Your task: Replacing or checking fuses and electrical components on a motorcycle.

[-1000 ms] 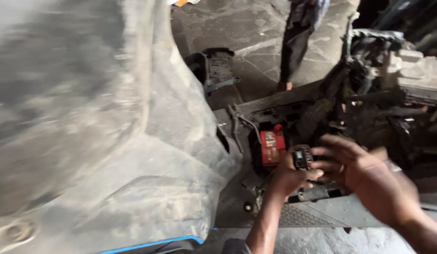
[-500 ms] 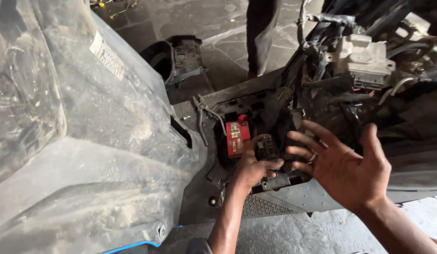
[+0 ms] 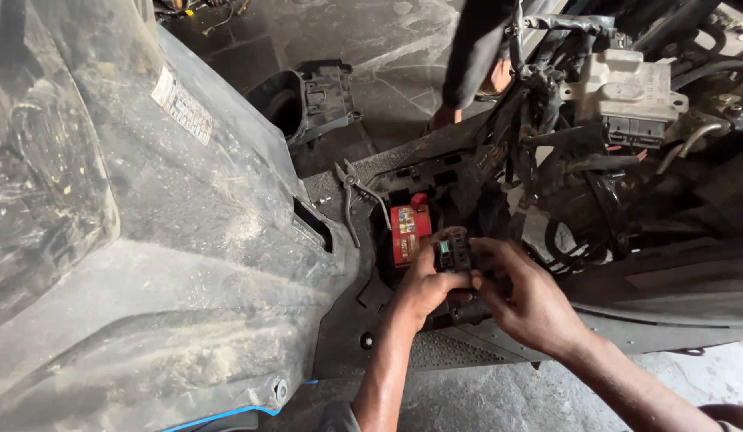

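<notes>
Left hand (image 3: 423, 284) grip pinches a small black plastic connector block (image 3: 454, 252), held just right of the red rectangular battery (image 3: 409, 234) in the scooter's open bay. Right hand (image 3: 527, 300) fingers curl pressed against the block's lower side. Grey metal pliers (image 3: 354, 196) lie on the dusty grey plastic body panel (image 3: 187, 264), left of the battery.

Head camera, close, looking down into scooter (image 3: 547, 200) bay.

dusty matt plastic panel (image 3: 187, 264), probably glossy red battery (image 3: 409, 234)
</notes>
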